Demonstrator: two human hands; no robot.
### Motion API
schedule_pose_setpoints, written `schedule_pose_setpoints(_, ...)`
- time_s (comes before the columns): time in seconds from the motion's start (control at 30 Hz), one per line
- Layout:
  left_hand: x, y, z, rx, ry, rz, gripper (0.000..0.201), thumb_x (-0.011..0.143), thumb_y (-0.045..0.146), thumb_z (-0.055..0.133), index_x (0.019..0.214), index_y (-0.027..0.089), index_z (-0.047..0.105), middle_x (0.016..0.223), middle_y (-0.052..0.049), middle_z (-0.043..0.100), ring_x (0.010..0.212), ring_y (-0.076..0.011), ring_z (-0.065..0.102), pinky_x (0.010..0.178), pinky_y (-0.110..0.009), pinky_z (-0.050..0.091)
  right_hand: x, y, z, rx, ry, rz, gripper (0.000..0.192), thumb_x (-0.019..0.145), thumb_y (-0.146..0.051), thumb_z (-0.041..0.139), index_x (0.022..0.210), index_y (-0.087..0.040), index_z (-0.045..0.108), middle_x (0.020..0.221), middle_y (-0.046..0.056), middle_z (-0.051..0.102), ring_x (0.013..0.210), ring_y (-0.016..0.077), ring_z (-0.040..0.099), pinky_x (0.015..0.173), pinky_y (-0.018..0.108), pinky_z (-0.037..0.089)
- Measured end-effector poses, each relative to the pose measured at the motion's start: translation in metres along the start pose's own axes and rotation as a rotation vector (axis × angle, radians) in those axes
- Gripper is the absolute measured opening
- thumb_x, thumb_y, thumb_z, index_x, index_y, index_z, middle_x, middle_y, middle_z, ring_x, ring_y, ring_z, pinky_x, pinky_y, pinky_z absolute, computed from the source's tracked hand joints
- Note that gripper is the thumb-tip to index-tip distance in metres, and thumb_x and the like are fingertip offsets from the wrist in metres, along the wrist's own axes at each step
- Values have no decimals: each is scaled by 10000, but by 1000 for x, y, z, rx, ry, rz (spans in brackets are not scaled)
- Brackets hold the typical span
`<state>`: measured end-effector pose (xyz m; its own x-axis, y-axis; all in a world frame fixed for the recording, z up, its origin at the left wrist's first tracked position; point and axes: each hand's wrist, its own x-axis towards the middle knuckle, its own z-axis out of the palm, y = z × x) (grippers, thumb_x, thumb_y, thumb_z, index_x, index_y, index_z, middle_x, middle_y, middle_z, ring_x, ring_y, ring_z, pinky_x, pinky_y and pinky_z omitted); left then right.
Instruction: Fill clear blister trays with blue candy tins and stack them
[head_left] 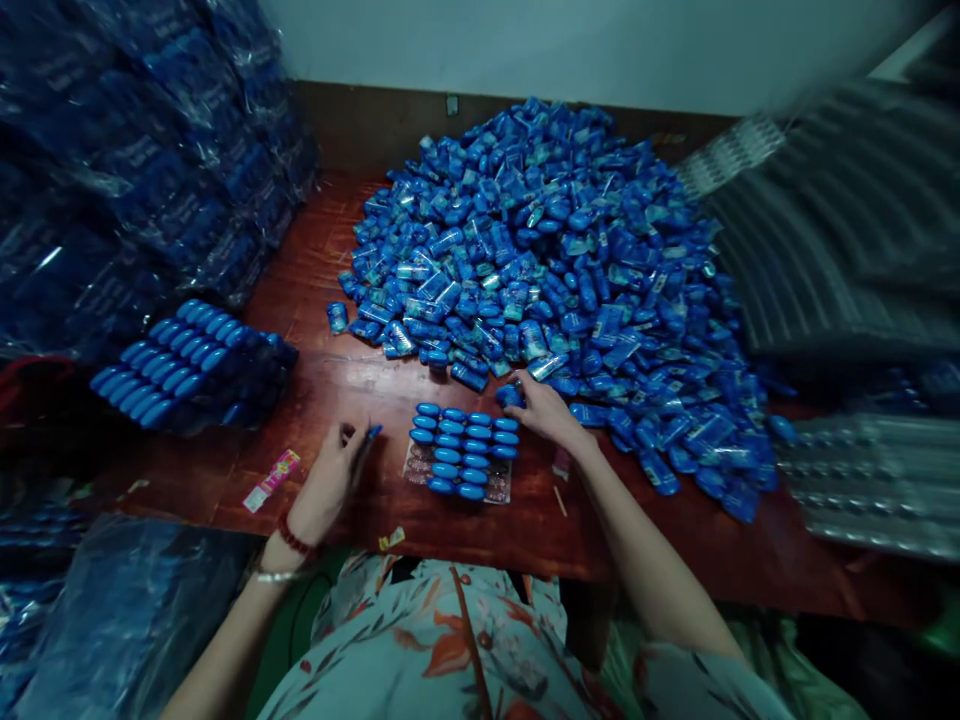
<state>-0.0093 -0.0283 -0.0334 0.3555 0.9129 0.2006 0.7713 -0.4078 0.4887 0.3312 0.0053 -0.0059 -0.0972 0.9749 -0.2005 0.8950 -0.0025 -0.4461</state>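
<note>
In the head view, a clear blister tray (417, 466) lies on the table before me, with rows of shiny blue oval pieces (474, 447) in it. Several of its cups at the lower left and lower right hold no blue piece. My left hand (330, 485), left of the tray, has its fingers curled in around a small blue piece (374, 432), mostly hidden. My right hand (545, 408) is at the tray's upper right corner, thumb and fingers closed on a blue wrapped piece (509, 396) at the edge of the big pile.
A large heap of blue wrapped pieces (525, 250) covers the table's back. Filled trays (172, 365) are stacked at left beside wrapped blue bundles (112, 150). Stacks of clear trays (847, 220) stand at right. A pink wrapper (271, 481) lies on the wooden table (337, 370).
</note>
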Motion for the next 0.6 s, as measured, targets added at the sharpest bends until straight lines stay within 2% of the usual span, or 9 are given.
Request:
schedule_pose_setpoints(0.1,-19,32,-11,-81,1,-69,406,888,232,414,1292,207,377,951,-71,574,794,-165,594,697,-306,520,-32,13,-5,299,205,23,363,810,-321,525,1140,-174,492,845,42,631,720,185,597,690,321,462)
schedule_pose_setpoints(0.17,-21,45,-9,-118,42,-85,329,888,262,454,1210,203,425,921,-52,589,792,-160,602,698,-291,527,-61,21,-9,594,282,130,353,823,-385,512,1125,-202,497,775,16,630,621,165,602,622,316,493)
schedule_pose_setpoints(0.27,-15,46,6,-129,70,9,201,899,220,435,1084,204,511,968,-56,573,866,-155,591,762,-280,520,-103,26,-7,930,265,244,338,782,-415,579,1053,-224,509,723,3,642,574,166,631,589,322,531)
schedule_pose_setpoints(0.33,-11,38,18,-78,52,136,263,907,152,381,1123,205,521,1038,-74,541,927,-151,570,797,-270,507,-122,20,4,1000,265,255,312,757,-407,618,991,-222,526,723,7,650,587,174,647,598,334,549)
schedule_pose_setpoints(0.4,-7,30,26,4,32,273,339,904,102,348,1195,196,495,1035,-86,528,921,-152,554,783,-265,500,-131,7,22,952,327,224,271,767,-387,617,966,-218,542,772,20,658,635,175,657,624,337,560)
schedule_pose_setpoints(0.47,-3,27,26,85,-3,385,355,901,89,343,1220,168,478,964,-89,538,856,-162,538,730,-272,497,-132,-7,42,780,433,142,199,800,-336,594,954,-213,566,858,40,659,750,176,659,707,342,558)
schedule_pose_setpoints(0.53,3,29,21,147,-76,432,337,901,99,340,1201,139,486,899,-91,545,799,-178,514,680,-289,489,-130,-17,60,534,502,11,153,846,-264,537,979,-207,587,937,61,652,870,177,638,796,346,536)
schedule_pose_setpoints(0.6,10,35,12,200,-183,443,312,897,107,337,1157,129,509,877,-94,547,780,-189,496,669,-306,485,-128,-20,69,281,472,-139,225,878,-180,452,1059,-194,585,1002,88,639,954,183,610,830,343,519)
